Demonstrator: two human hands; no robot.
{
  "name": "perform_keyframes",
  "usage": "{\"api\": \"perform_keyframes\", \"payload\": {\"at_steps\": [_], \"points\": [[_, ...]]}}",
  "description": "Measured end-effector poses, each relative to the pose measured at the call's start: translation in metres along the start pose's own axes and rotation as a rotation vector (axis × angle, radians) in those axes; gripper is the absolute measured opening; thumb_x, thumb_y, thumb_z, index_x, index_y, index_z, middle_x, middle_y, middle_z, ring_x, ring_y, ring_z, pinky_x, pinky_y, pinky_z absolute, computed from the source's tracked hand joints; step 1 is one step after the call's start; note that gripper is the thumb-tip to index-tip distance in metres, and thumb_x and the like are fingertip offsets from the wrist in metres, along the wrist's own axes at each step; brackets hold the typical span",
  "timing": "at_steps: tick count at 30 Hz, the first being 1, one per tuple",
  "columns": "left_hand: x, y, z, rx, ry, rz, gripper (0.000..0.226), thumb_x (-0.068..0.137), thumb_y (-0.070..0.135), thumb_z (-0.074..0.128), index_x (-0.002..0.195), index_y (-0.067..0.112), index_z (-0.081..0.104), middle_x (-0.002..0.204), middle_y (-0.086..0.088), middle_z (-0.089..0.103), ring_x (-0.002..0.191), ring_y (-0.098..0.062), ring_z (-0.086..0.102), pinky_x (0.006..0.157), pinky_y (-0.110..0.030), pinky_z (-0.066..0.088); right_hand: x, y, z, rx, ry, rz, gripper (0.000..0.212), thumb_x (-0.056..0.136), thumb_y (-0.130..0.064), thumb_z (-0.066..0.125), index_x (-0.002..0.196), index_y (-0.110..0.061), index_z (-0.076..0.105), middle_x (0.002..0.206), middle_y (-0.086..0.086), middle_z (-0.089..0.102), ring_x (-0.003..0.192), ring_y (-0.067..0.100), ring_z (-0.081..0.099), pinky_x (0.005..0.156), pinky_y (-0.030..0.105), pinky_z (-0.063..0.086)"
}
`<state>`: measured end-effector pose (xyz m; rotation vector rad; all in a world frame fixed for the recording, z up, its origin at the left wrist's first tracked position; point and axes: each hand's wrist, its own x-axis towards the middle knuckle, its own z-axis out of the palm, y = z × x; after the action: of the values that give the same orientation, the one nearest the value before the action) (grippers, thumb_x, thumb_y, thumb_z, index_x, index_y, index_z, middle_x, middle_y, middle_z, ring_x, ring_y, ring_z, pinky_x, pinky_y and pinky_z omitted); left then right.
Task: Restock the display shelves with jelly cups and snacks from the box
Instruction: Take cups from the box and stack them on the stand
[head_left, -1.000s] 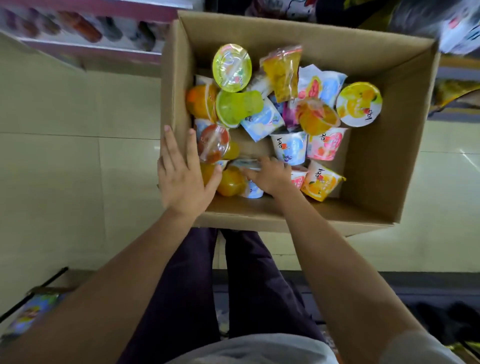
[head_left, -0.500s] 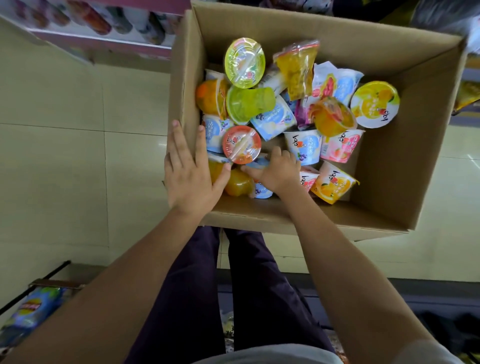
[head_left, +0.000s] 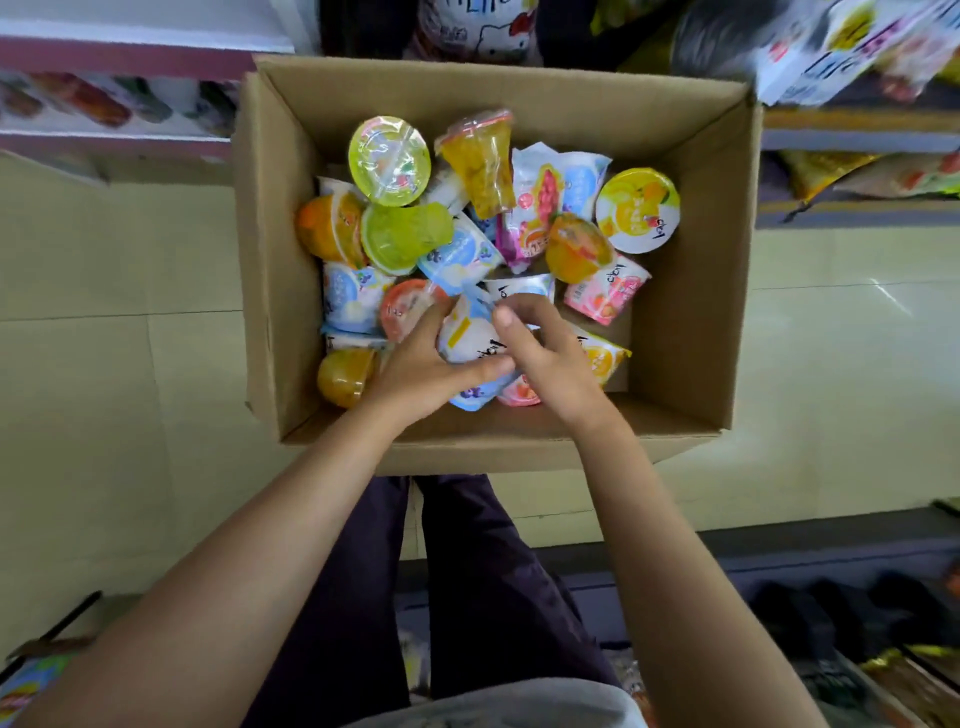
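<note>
Where the left hand (head_left: 415, 364) lay flat on the box (head_left: 270, 260) wall a moment ago, it has moved inside and now grips a cup (head_left: 470, 338) with the right hand (head_left: 545, 353), fingers curled round it. White and blue with dark lettering, the cup lies tilted, its long axis running toward the far-left corner, above the other cups near the box's near wall.

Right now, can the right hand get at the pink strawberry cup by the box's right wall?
Probably yes. The pink strawberry cup lies on top of the pile, uncovered, just beyond the right hand. But that hand is curled on the blue-and-white cup with the left hand, so it must let go first.
</note>
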<state>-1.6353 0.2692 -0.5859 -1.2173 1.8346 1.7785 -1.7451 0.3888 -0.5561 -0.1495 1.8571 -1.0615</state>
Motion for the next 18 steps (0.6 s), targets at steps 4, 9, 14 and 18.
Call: {"api": "perform_keyframes", "payload": {"at_steps": [4, 9, 14, 18], "points": [[0.020, -0.010, 0.000, -0.146, 0.029, -0.094, 0.106, 0.046, 0.060, 0.091, 0.140, 0.031, 0.049, 0.121, 0.014, 0.067, 0.099, 0.001, 0.067, 0.077, -0.024, 0.056, 0.018, 0.016, -0.012, 0.103, 0.033, 0.086, 0.047, 0.094, -0.060, 0.052, 0.130, -0.030, 0.055, 0.125, -0.009, 0.063, 0.110, -0.001, 0.059, 0.085, 0.011, 0.048], [0.031, -0.021, 0.003, -0.243, 0.214, -0.134, 0.050, 0.078, 0.024, 0.084, 0.117, 0.033, 0.055, 0.097, 0.013, 0.069, 0.078, 0.003, 0.067, 0.069, -0.018, 0.052, 0.076, 0.055, -0.016, -0.009, 0.242, 0.080, 0.072, 0.076, -0.034, 0.083, 0.129, -0.007, 0.045, 0.122, 0.004, 0.062, 0.109, 0.018, 0.063, 0.093, 0.025, 0.054], [0.037, -0.028, 0.001, -0.293, 0.304, -0.168, 0.079, 0.063, 0.050, 0.085, 0.131, 0.021, 0.057, 0.103, 0.012, 0.073, 0.088, -0.001, 0.071, 0.075, -0.024, 0.058, 0.129, 0.080, -0.005, -0.062, 0.289, 0.229, 0.087, 0.062, -0.041, 0.091, 0.128, -0.003, 0.049, 0.123, 0.012, 0.064, 0.112, 0.027, 0.063, 0.099, 0.046, 0.050], [0.039, -0.029, 0.000, -0.291, 0.319, -0.171, 0.061, 0.078, 0.036, 0.084, 0.130, 0.020, 0.057, 0.100, 0.014, 0.072, 0.083, 0.002, 0.071, 0.066, -0.018, 0.055, 0.141, 0.081, -0.001, -0.197, 0.308, 0.292, 0.127, 0.040, -0.071, 0.085, 0.138, -0.003, 0.042, 0.134, 0.011, 0.056, 0.125, 0.028, 0.055, 0.105, 0.044, 0.046]]}}
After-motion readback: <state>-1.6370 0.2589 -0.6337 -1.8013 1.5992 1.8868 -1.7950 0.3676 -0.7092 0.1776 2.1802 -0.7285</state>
